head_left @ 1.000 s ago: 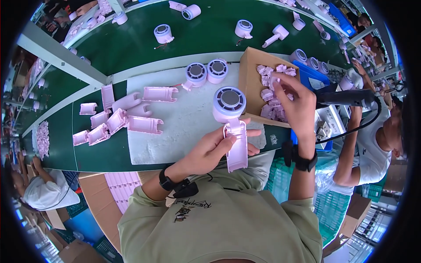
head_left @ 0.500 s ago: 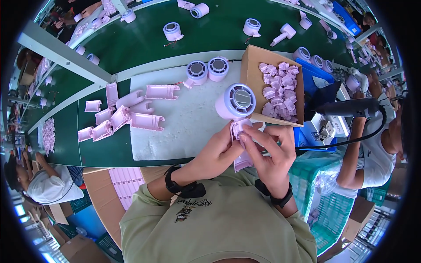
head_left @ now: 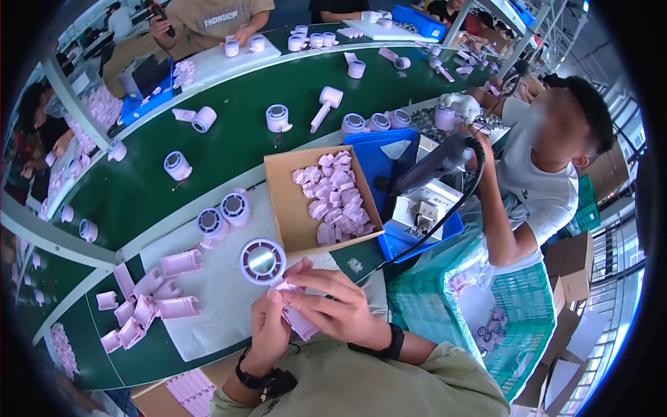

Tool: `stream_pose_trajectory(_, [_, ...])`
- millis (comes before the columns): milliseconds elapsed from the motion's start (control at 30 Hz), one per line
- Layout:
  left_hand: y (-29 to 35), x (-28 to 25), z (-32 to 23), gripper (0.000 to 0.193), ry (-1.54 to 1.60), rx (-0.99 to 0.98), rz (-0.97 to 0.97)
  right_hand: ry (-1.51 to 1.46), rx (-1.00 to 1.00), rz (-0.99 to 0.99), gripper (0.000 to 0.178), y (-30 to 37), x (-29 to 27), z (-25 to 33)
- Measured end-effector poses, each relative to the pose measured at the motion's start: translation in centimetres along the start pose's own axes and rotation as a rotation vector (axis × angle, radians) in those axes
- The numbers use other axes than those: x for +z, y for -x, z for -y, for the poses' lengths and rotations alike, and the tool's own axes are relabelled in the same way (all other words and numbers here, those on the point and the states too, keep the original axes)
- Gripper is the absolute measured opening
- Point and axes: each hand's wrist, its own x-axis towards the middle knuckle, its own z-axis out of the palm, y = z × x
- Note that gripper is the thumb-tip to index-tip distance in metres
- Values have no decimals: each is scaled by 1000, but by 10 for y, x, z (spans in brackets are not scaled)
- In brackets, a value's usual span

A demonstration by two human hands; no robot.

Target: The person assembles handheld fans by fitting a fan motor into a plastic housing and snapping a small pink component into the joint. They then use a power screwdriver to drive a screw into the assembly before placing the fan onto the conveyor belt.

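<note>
A small lilac handheld fan (head_left: 250, 267) with a round slotted head is between my hands, its head pointing away from me and its pink handle toward me. My left hand (head_left: 267, 330) grips the handle from the left, thumb up near the neck. On the other side my right hand (head_left: 333, 306) has its fingers closed over the top of the handle, just below the head. Those fingers hide much of the handle; its pink lower end (head_left: 299, 325) shows beneath them. Two more fan heads (head_left: 222, 215) stand on the white mat (head_left: 201, 333), beyond the held one.
Pink half-shell handle pieces (head_left: 177, 307) lie to the left. A cardboard box (head_left: 288, 233) of small pink parts stands ahead, beside a blue bin (head_left: 455, 226). More fan units (head_left: 278, 118) sit on the green belt (head_left: 233, 149). At right are a green crate (head_left: 535, 320) and a co-worker (head_left: 535, 181).
The view has swung toward the right, bringing the co-worker and crate further in. Both hands still hold the fan; my right fingers now lie more across the handle.
</note>
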Motion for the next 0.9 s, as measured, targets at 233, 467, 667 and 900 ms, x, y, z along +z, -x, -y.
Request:
stream_pose_trajectory(233, [0,7,-3,48,-224,312,64,-986,633,112,19,15,6,1])
stream_pose_trajectory(467, [-2,-4,-8,41,-481,445,165,-1058,716,403,26,11,7,-5])
stream_pose_trajectory(667, [1,-5,-6,44,-543,536,-157,-553,483,162,35,-13,1,-3])
stream_pose_trajectory(900, [15,-26,-25,47,-57,163,-168,599,282,-853,79,-53,-55,-59])
